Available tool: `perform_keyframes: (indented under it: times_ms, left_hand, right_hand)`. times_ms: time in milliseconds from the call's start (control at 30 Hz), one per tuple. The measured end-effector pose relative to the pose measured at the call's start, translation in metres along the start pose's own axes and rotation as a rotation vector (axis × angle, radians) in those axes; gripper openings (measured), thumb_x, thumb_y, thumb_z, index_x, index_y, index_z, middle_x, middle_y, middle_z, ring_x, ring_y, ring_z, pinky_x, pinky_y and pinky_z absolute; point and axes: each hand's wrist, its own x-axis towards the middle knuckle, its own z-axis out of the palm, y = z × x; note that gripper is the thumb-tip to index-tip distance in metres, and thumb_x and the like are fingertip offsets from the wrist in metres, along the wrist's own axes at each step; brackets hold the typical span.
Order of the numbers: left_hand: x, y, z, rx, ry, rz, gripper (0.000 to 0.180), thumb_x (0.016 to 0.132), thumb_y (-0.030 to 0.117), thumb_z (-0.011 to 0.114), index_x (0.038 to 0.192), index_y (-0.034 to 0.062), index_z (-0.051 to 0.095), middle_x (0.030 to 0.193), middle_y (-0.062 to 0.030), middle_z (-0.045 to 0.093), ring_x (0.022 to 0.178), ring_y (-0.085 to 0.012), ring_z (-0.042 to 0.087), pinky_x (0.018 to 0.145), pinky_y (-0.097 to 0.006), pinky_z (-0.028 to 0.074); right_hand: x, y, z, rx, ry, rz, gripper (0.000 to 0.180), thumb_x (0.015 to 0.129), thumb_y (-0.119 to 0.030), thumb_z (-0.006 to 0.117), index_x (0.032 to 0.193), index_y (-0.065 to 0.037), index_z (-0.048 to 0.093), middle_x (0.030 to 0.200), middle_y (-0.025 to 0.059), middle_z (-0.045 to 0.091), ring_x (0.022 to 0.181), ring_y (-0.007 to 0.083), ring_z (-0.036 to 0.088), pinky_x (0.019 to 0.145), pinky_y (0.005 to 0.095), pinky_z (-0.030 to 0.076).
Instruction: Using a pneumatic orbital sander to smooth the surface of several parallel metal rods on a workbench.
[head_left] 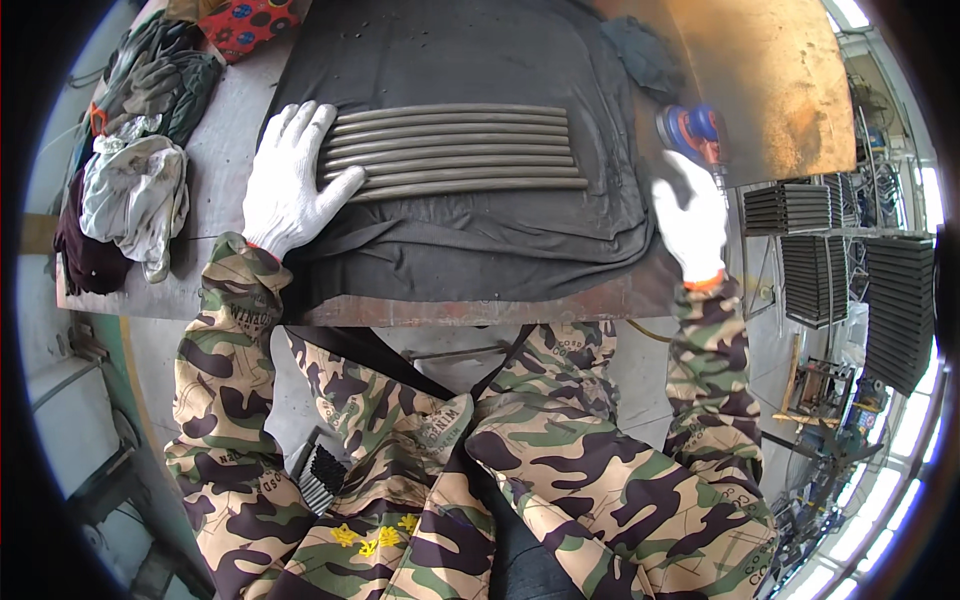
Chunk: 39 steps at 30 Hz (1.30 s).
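The head view looks down on a workbench (140, 290) covered in the middle by a dark cloth (470, 235). On the cloth lies a row of grey metal rods (455, 150), side by side and touching one another, running left to right.

The left hand (290, 185), in a white knit glove, rests flat at the left ends of the rods. Its fingers are spread and stretched out, not closed round anything; the thumb lies along the near edge of the row, and the palm presses on the cloth just beside the rod ends.

The right hand (692, 222), also in a white glove, is at the right edge of the cloth, curled about the body of a small blue and orange power tool (690, 130) (a hand grinder or sander by its shape, though I cannot tell which). The tool's round head sits just past the right ends of the rods, apart from them.

A heap of rags and gloves (135, 170) lies on the bench's left side. A rusty metal sheet (770, 80) stands at the upper right. Stacks of dark rods (850, 270) lie on racks at right. Camouflage sleeves and trousers fill the lower frame.
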Motion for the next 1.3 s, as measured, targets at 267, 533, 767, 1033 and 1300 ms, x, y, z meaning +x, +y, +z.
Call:
perform_keyframes:
  times_ms: [267, 533, 767, 1033, 1300]
  left_hand:
    - [0.004, 0.009, -0.006, -0.063, 0.015, -0.013, 0.079, 0.091, 0.043, 0.078, 0.155, 0.0024, 0.055, 0.159, -0.0252, 0.054, 0.153, -0.0458, 0.042, 0.128, -0.053, 0.035]
    - [0.002, 0.006, 0.001, -0.052, 0.045, 0.005, 0.074, 0.096, 0.042, 0.073, 0.154, 0.0005, 0.055, 0.159, -0.0270, 0.053, 0.153, -0.0477, 0.042, 0.128, -0.053, 0.035]
    - [-0.001, 0.003, 0.008, -0.087, 0.080, 0.012, 0.063, 0.105, 0.037, 0.064, 0.157, 0.0017, 0.053, 0.160, -0.0268, 0.052, 0.154, -0.0475, 0.041, 0.128, -0.053, 0.034]
    - [-0.006, -0.002, 0.000, -0.330, 0.089, -0.007, 0.070, 0.099, 0.034, 0.059, 0.158, -0.0020, 0.049, 0.158, -0.0269, 0.053, 0.150, -0.0512, 0.042, 0.128, -0.056, 0.034]
    - [0.005, 0.015, -0.004, -0.065, -0.059, 0.059, 0.090, 0.099, 0.050, 0.066, 0.163, -0.0060, 0.040, 0.166, -0.0315, 0.043, 0.157, -0.0519, 0.034, 0.132, -0.056, 0.027]
  right_hand:
    - [-0.016, 0.008, 0.029, -0.213, -0.170, -0.199, 0.066, 0.093, -0.029, 0.082, 0.152, -0.008, 0.062, 0.152, 0.0206, 0.062, 0.140, 0.0397, 0.059, 0.119, 0.0479, 0.047]
    - [-0.007, 0.008, -0.024, 0.017, 0.204, -0.014, 0.060, 0.099, -0.022, 0.075, 0.153, -0.002, 0.060, 0.149, 0.0199, 0.064, 0.137, 0.0379, 0.061, 0.119, 0.0471, 0.046]
    - [0.020, -0.140, 0.100, -0.299, -0.175, -0.452, 0.070, 0.092, -0.038, 0.074, 0.152, -0.003, 0.060, 0.157, 0.0212, 0.057, 0.145, 0.0431, 0.052, 0.121, 0.0567, 0.042]
    - [0.029, -0.290, 0.181, -0.078, -0.414, -0.571, 0.074, 0.096, -0.037, 0.056, 0.156, 0.005, 0.050, 0.163, 0.0255, 0.046, 0.156, 0.0457, 0.036, 0.130, 0.0601, 0.021]
    - [0.039, -0.189, 0.145, -0.237, -0.382, -0.507, 0.078, 0.103, -0.044, 0.054, 0.165, 0.002, 0.042, 0.172, 0.0238, 0.041, 0.161, 0.0429, 0.035, 0.133, 0.0569, 0.022]
